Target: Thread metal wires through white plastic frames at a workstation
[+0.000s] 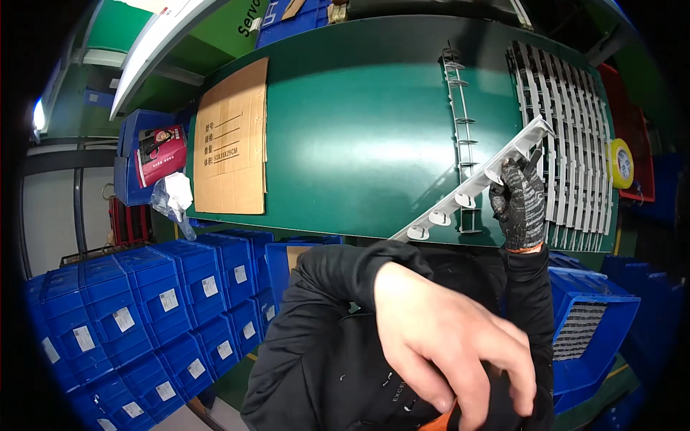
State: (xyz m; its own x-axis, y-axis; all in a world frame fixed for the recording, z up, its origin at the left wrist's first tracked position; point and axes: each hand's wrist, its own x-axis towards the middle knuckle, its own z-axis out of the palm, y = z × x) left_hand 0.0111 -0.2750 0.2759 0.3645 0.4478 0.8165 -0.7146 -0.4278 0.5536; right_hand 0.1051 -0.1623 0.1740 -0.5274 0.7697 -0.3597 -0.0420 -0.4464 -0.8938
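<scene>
My left hand (456,345), bare, is raised close in front of my chest, its fingers bent downward. By its fingertips at the lower edge shows a bit of something orange (440,421); its kind is cut off from view. My right hand (522,205) wears a dark patterned work glove with an orange cuff and is closed round a long light-grey metal strip (474,179). Rounded tabs line that strip, which slants from upper right down over the table's near edge. Behind it on the table lies a slim rack (460,104) of thin rods with curved hooks.
The green table (359,115) bears a flat cardboard sheet (230,151) at left and several grey strips (564,136) in rows at right. A yellow round object (620,164) sits beyond them. Blue crates (165,302) are stacked lower left; another blue crate (596,316) stands right.
</scene>
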